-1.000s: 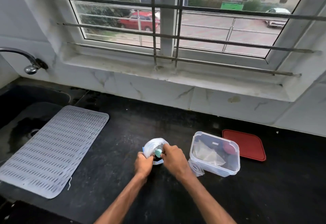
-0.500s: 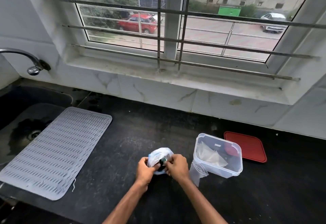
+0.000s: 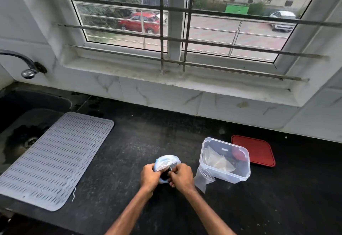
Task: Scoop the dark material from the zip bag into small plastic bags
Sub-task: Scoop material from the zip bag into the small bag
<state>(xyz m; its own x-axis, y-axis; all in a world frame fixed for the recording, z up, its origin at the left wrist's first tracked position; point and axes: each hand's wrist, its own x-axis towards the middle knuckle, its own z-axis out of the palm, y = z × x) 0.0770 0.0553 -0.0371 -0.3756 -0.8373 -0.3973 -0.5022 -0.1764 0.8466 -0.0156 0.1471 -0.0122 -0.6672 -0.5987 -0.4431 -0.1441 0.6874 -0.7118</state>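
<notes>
Two-handed grip on the zip bag point(image 3: 167, 160), lower centre of the frame, resting on the black table point(image 3: 129, 151). The left hand point(image 3: 149, 176) has its fingers curled round the bag's left side, and the right hand point(image 3: 182, 176) has its fingers curled tight, pinching the right lip of the mouth; whether it also holds a scoop is too small to tell. Pulling the two sides apart probably serves to spread the mouth and expose the dark material point(image 3: 165, 174) seen between the hands. The bag's pale, rounded body bulges toward the top of the frame, so its long axis appears to run from bottom to top of the picture, with the mouth turned toward the bottom edge and the wearer. Just right of the hands stands a clear container point(image 3: 224, 173) with small bags inside, its red lid point(image 3: 259, 151) lying flat further right. A small plastic bag point(image 3: 202, 179) leans against its near wall, likely kept within reach as the next one to fill. A grey mat point(image 3: 55, 159) lies at the left, partly over the sink point(image 3: 18, 101).
</notes>
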